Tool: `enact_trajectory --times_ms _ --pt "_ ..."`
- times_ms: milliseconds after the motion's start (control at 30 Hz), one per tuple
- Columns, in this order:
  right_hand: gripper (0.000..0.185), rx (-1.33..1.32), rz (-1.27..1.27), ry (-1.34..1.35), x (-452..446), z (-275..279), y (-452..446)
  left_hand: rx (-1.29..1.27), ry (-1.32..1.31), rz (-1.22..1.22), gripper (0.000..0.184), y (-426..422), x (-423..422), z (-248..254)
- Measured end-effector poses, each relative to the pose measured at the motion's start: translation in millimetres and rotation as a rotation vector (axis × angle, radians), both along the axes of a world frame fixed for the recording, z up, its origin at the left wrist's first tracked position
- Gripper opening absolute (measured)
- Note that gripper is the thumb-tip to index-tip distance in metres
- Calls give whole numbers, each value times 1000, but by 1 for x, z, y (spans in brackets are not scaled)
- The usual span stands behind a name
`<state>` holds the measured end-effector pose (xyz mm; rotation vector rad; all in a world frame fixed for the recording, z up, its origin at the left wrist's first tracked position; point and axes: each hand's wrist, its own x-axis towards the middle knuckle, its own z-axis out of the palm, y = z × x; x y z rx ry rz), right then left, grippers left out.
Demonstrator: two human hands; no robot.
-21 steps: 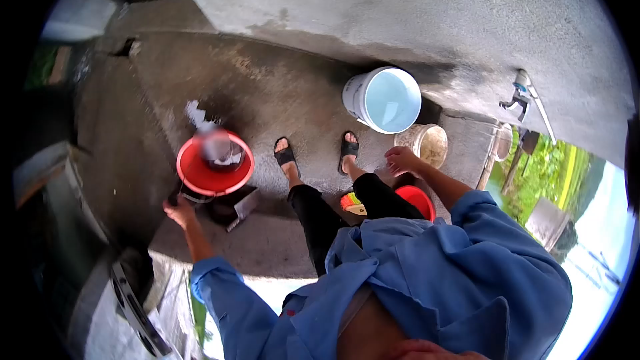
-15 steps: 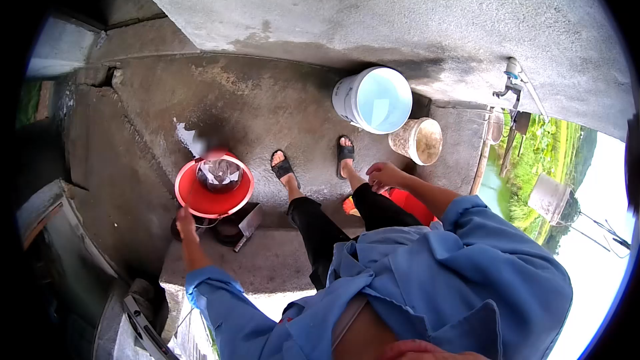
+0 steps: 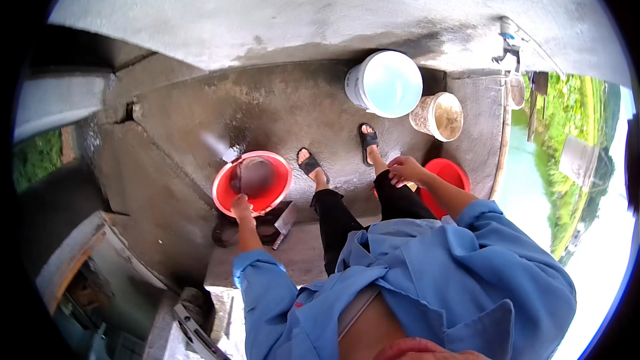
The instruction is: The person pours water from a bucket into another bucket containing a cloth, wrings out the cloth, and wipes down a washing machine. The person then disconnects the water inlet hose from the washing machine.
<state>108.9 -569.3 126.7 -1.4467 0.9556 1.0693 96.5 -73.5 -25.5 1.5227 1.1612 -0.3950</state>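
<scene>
Wet concrete (image 3: 287, 110) could make our sandals (image 3: 311, 165) slip; left hand (image 3: 241, 207) at the red basin (image 3: 278, 191), ten o'clock, grip unclear; right hand (image 3: 405, 171) loosely spread.

Extends left arm (image 3: 249, 235) forward and down, bare along the forearm, in near line with the left hand (image 3: 241, 205). Carries that hand low, well apart from the other, with knuckles outward and digits bent; too small and blurred to verify the grip. Holds right arm (image 3: 450, 191) bent at the elbow, angled inward across the front. Hangs right hand (image 3: 404, 171) near the right knee (image 3: 393, 187), with fingers (image 3: 395, 176) relaxed, loosely bent. Sets left foot (image 3: 305, 155) and right foot (image 3: 366, 130) apart, toes forward
</scene>
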Motion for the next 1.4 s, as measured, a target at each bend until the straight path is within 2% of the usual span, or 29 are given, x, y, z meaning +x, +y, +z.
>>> enact_trajectory --times_ms 67,100,133,200,267,300,400,500,600,667,733,767,800,833,967,1000,1100,1133,1167,1200,1267,1333,1400 --pt "24 -40 -53 -7 -9 3 -16 81 30 87 11 -26 19 26" --pt "23 -35 -83 -15 -13 -2 -26 39 30 -62 11 -21 21 26" --pt "23 -24 -111 -27 -16 -5 -32 -95 111 195 13 -48 45 88" --pt "20 -35 -176 -20 -29 -4 -45 -117 5 153 14 -52 36 99" --pt "17 86 -397 11 -53 -25 -63 -181 -59 140 14 -57 28 124" --pt "18 -65 -252 -14 -40 2 -56 -250 -93 144 15 -63 26 137" --pt "22 -22 -459 -60 -27 2 -62 -280 -91 170 15 -82 38 161" --pt "21 26 -538 -148 -6 -3 -89 -412 -149 176 10 -114 61 194" --pt "22 -48 -503 -164 20 11 -119 -471 -200 224 8 -147 76 231" --pt "24 -192 -712 -347 48 43 -137 -460 -218 218 9 -151 86 243" --pt "33 -218 -733 -708 58 -5 -205 -471 -219 291 9 -153 87 253" --pt "37 -292 -803 -788 82 35 -199 -404 -177 316 8 -158 93 264" --pt "41 -373 -871 -859 108 101 -191 -394 -179 315 8 -164 96 270" --pt "45 -347 -858 -942 124 131 -194 -422 -186 328 8 -168 98 275" --pt "47 -219 -709 -1121 165 177 -220 -612 -279 367 10 -180 100 277" --pt "47 -191 -657 -1125 169 178 -221 -551 -276 441 9 -188 103 284" --pt "46 -232 -687 -952 166 153 -238 -503 -331 558 6 -185 98 299" --pt "45 -164 -738 -892 157 124 -259 -501 -380 562 25 -176 91 296" --pt "39 -150 -885 -765 153 100 -273 -485 -373 611 25 -176 92 308" --pt "28 169 -914 -777 140 77 -289 -469 -391 667 25 -173 93 314" --pt "20 151 -901 -572 125 34 -311 -544 -452 628 25 -163 91 321" --pt "16 430 -380 -455 106 9 -307 -549 -473 666 20 -153 95 329" --pt "15 17 -354 -132 88 6 -261 -556 -475 682 16 -138 96 328"
